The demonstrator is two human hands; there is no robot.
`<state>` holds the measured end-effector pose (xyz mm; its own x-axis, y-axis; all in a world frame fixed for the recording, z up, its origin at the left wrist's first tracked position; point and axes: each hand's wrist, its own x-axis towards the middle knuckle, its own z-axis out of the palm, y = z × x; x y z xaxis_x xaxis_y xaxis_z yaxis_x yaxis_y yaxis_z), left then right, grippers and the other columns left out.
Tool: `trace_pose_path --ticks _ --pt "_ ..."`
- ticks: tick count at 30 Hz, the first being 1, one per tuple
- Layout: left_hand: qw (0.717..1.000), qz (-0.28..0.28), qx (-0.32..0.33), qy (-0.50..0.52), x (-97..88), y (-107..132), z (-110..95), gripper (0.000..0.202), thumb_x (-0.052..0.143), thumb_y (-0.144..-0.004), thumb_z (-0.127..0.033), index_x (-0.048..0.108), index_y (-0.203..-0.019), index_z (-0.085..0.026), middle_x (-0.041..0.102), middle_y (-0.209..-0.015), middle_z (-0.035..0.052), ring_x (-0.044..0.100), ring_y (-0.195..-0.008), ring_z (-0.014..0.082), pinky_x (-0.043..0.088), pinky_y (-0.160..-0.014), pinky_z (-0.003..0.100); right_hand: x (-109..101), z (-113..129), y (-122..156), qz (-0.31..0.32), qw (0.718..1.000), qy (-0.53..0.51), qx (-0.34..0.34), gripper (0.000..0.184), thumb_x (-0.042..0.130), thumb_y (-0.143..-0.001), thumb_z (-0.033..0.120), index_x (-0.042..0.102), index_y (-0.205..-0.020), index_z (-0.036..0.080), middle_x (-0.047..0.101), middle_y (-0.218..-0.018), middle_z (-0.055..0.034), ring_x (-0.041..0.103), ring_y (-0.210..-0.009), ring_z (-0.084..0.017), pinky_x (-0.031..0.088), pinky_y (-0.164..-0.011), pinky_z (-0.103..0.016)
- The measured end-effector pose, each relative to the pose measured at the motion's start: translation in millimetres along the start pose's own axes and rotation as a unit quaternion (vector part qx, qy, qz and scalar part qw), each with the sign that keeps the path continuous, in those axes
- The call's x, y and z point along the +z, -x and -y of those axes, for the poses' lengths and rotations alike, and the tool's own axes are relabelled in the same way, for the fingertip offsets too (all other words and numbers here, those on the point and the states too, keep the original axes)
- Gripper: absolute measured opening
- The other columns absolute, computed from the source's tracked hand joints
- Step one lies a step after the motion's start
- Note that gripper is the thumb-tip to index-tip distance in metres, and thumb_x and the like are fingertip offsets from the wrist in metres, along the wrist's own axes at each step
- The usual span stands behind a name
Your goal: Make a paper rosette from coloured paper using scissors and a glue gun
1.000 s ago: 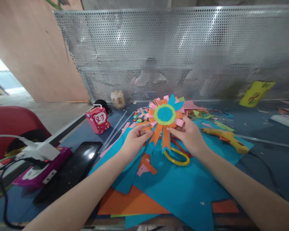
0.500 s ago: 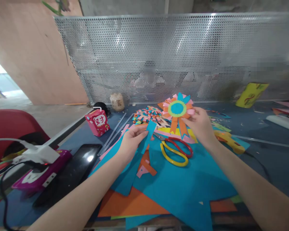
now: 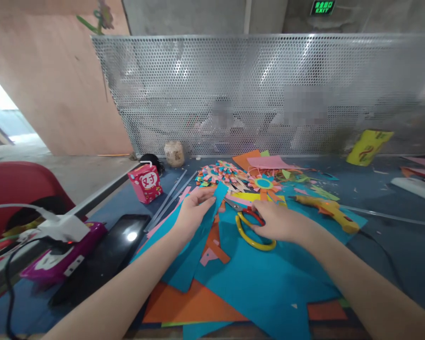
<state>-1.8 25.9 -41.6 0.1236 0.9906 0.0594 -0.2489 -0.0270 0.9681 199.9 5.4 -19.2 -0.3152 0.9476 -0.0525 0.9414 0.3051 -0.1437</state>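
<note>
My left hand pinches a narrow blue strip between thumb and fingers, its end pointing up and away. Over the scissors, my right hand has its fingers closed at the red handle; the yellow handle loop stays visible and the blades point toward the blue strip. A layered flower rosette with a blue centre and orange tails lies just beyond the right hand. Blue sheets spread beneath both hands, with orange and pink scraps on them.
A yellow glue gun with a cord lies at right. More rosettes are heaped at the back. On the left are a phone, a pink drink box and a power strip. A perforated metal screen stands behind the table.
My right hand has let go of the rosette, which now lies on the pile, and has come down and left onto the scissors. My left hand still holds the blue strip.
</note>
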Motion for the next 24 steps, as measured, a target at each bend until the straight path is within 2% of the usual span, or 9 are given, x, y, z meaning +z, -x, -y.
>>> trace_pose_path --ticks 2,5,9,12,14,15,18,21,24 --pt "1.000 -0.008 0.009 -0.014 -0.2 0 -1 0.039 0.073 -0.056 -0.032 0.062 -0.091 -0.016 0.067 -0.074 0.0022 0.064 -0.058 0.0159 0.049 -0.051 0.024 0 4 1 0.023 0.999 0.005 0.024 0.031 0.058 -0.064 0.027 0.055 -0.092 0.016 0.063 -0.091 -0.0111 0.060 -0.073 -0.023 0.037 -0.050 -0.026" --pt "0.999 -0.014 0.021 -0.045 -0.8 -1 -1 0.040 0.072 -0.058 -0.035 0.061 -0.091 -0.016 0.066 -0.073 0.0018 0.063 -0.055 0.0147 0.047 -0.048 0.022 -3 14 3 0.040 0.998 0.025 0.049 0.036 0.060 -0.057 0.014 0.056 -0.093 0.013 0.063 -0.094 -0.0148 0.060 -0.081 -0.026 0.038 -0.054 -0.026" --pt "0.997 -0.005 0.038 -0.074 -1.1 -1 0 0.040 0.071 -0.060 -0.036 0.061 -0.093 -0.015 0.065 -0.079 0.0025 0.062 -0.055 0.0135 0.049 -0.054 0.024 -2 22 3 0.024 0.995 0.032 0.090 0.035 0.059 -0.055 0.007 0.059 -0.089 0.013 0.065 -0.091 -0.0165 0.060 -0.083 -0.029 0.039 -0.056 -0.028" --pt "0.994 -0.008 0.061 -0.094 -0.7 -2 -1 0.035 0.070 -0.063 -0.035 0.061 -0.091 -0.016 0.063 -0.077 0.0002 0.061 -0.054 0.0123 0.049 -0.057 0.025 0 14 2 0.001 0.993 0.013 0.113 0.021 0.056 -0.063 0.014 0.060 -0.083 0.018 0.066 -0.079 -0.0112 0.062 -0.073 -0.025 0.038 -0.051 -0.028" --pt "0.989 -0.029 0.085 -0.119 -1.0 -1 -3 0.030 0.068 -0.066 -0.034 0.061 -0.089 -0.016 0.061 -0.070 -0.0014 0.059 -0.051 0.0107 0.046 -0.053 0.022 -1 6 2 -0.017 0.992 -0.001 0.122 0.012 0.055 -0.068 0.024 0.058 -0.079 0.021 0.066 -0.077 -0.0095 0.062 -0.068 -0.023 0.037 -0.049 -0.028" --pt "0.985 -0.046 0.098 -0.131 -1.5 -1 -5 0.028 0.066 -0.067 -0.033 0.061 -0.089 -0.016 0.060 -0.067 -0.0020 0.057 -0.048 0.0097 0.044 -0.050 0.021 -3 2 3 -0.029 0.992 -0.018 0.124 0.013 0.054 -0.070 0.031 0.057 -0.079 0.021 0.066 -0.078 -0.0092 0.061 -0.066 -0.023 0.037 -0.048 -0.028" --pt "0.976 -0.100 0.129 -0.143 -4.4 -1 -9 0.027 0.064 -0.070 -0.033 0.059 -0.089 -0.014 0.058 -0.063 -0.0028 0.053 -0.042 0.0078 0.038 -0.043 0.020 -9 -4 4 -0.090 0.982 -0.120 0.115 0.036 0.058 -0.067 0.048 0.052 -0.089 0.021 0.066 -0.087 -0.0095 0.062 -0.072 -0.025 0.042 -0.053 -0.030" --pt "0.973 -0.123 0.148 -0.130 -8.1 -2 -10 0.029 0.064 -0.070 -0.033 0.059 -0.091 -0.014 0.058 -0.066 -0.0026 0.052 -0.040 0.0072 0.037 -0.041 0.020 -15 -2 7 -0.127 0.966 -0.216 0.067 0.049 0.063 -0.063 0.050 0.045 -0.099 0.022 0.062 -0.101 -0.0097 0.060 -0.085 -0.025 0.045 -0.063 -0.030" --pt "0.971 -0.129 0.167 -0.112 -10.0 -4 -9 0.029 0.064 -0.070 -0.033 0.059 -0.091 -0.014 0.059 -0.067 -0.0025 0.052 -0.040 0.0070 0.040 -0.044 0.021 -17 3 11 -0.111 0.964 -0.236 0.040 0.043 0.062 -0.065 0.050 0.044 -0.094 0.022 0.063 -0.095 -0.0068 0.059 -0.083 -0.023 0.045 -0.063 -0.028"
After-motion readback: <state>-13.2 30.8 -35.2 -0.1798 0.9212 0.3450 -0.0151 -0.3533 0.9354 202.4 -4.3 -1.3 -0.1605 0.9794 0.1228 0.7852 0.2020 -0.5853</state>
